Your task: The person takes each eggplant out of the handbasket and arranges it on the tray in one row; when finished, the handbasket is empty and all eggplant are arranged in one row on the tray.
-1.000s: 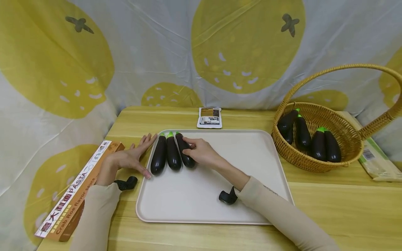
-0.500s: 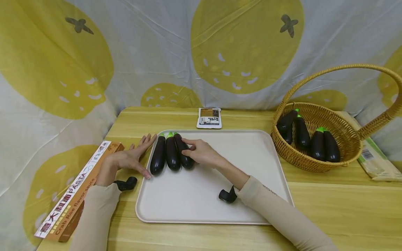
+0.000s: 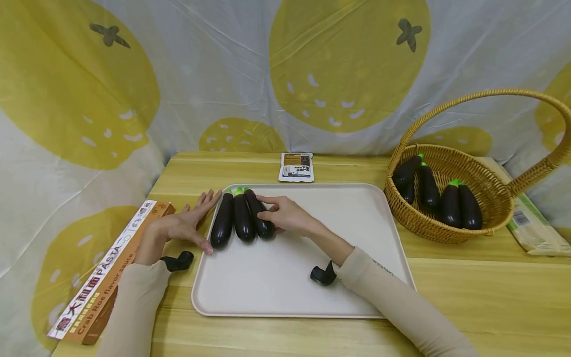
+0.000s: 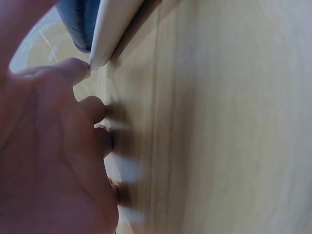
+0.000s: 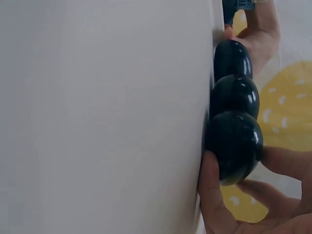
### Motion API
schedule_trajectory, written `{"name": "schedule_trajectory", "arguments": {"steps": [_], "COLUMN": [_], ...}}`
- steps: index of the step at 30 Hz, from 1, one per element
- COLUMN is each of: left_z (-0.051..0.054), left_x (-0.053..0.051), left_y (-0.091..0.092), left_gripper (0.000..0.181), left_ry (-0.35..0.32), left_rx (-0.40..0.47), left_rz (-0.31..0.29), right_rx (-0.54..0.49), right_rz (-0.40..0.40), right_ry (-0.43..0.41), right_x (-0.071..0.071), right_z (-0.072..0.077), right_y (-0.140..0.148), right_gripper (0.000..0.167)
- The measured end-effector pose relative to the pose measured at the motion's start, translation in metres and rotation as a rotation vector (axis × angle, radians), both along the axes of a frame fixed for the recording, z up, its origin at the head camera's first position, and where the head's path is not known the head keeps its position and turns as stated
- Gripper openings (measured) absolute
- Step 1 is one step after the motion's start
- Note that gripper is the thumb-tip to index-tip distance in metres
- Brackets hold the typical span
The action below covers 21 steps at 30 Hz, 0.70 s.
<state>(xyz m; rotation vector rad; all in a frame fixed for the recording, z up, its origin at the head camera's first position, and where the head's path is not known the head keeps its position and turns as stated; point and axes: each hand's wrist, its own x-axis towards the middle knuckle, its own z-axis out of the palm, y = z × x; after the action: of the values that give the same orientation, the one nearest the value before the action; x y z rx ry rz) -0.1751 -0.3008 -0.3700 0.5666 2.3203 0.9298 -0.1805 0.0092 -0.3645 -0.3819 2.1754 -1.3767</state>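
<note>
We see three glossy black eggplants with green stem ends lying side by side near the upper left corner of the pale tray (image 3: pixel 303 300), which sits on the wood-grain worktop (image 3: pixel 468 297). Our right hand (image 3: pixel 287 215) holds the right-hand eggplant (image 3: pixel 264 228) in a narrow grip, thumb low on one side and fingers on the other. It lies right next to the middle eggplant (image 3: pixel 244 218), and a slim gap shows between the lower ends of the middle one and the left-hand eggplant (image 3: pixel 221 225).

Our left hand (image 3: pixel 185 225) holds nothing; its grip is wide, the fingers spread along the tray's left edge, with the thumb at the rim just beside the row.

To do this step well, we should judge alignment by the stem ends, pressing the held eggplant sideways gently: rounded bodies like these could roll or nudge the row towards the rim. A low, light pinch seems right, since the smooth skin may slip under a hard squeeze. Keeping the left hand at the edge would help steady the tray. Before letting go, we would do well to check that the eggplant lies stable, and then open the fingers evenly.

Five more eggplants show in the wicker basket (image 3: pixel 415 223) to the right, and a pasta box (image 3: pixel 102 272) lies at far left.
</note>
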Motion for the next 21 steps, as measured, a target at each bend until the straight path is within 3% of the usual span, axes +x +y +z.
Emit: {"name": "schedule_trajectory", "arguments": {"steps": [10, 21], "left_z": [-0.0013, -0.0006], "left_x": [0.0000, 0.0003], "left_y": [-0.0004, -0.0009], "left_gripper": [0.151, 0.150], "left_ry": [-0.016, -0.018], "left_rx": [0.018, 0.017], "left_rz": [0.009, 0.008], "right_rx": [-0.053, -0.043], "right_rz": [0.013, 0.014], "right_ry": [-0.022, -0.018], "right_x": [-0.0020, -0.0018], "right_z": [-0.0028, -0.0013], "right_y": [0.0033, 0.0042], "right_gripper": [0.057, 0.057]}}
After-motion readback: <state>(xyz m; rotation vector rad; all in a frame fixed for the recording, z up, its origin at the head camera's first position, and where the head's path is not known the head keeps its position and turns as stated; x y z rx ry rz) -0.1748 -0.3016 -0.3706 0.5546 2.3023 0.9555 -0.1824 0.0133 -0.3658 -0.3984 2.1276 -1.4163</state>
